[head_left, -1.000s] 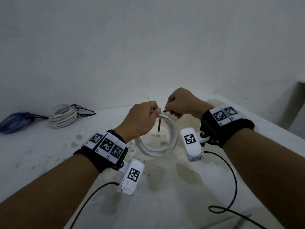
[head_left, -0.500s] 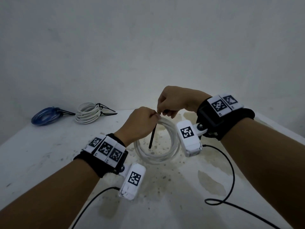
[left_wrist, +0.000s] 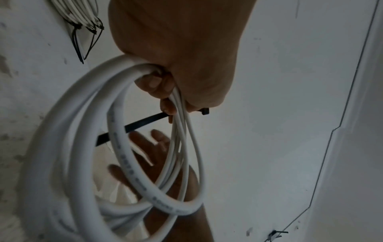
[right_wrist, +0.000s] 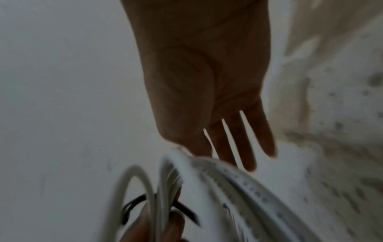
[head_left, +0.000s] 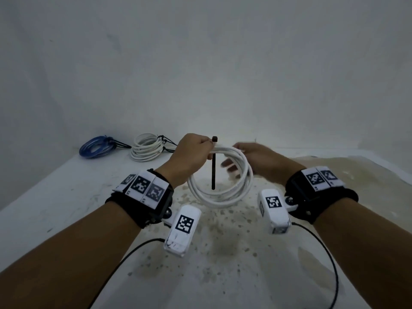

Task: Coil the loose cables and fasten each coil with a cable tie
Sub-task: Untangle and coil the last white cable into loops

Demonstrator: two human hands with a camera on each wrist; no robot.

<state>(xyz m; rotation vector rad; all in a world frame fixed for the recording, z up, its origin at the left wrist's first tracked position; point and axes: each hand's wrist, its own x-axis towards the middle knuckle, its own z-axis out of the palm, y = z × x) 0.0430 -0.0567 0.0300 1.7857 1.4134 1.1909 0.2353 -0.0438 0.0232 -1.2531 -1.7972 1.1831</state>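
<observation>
You see a white, stained tabletop (head_left: 66,208) against a plain pale wall (head_left: 200,63). Brownish blotches (head_left: 367,175) spread across its right side.

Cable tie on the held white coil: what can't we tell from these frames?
- Whether the cable tie loops round the white coil: left hand covers the crossing in the head view.
- Tie head threaded or not: too small in the left wrist view.
- Right hand touching the coil or not: right wrist view is blurred.
</observation>
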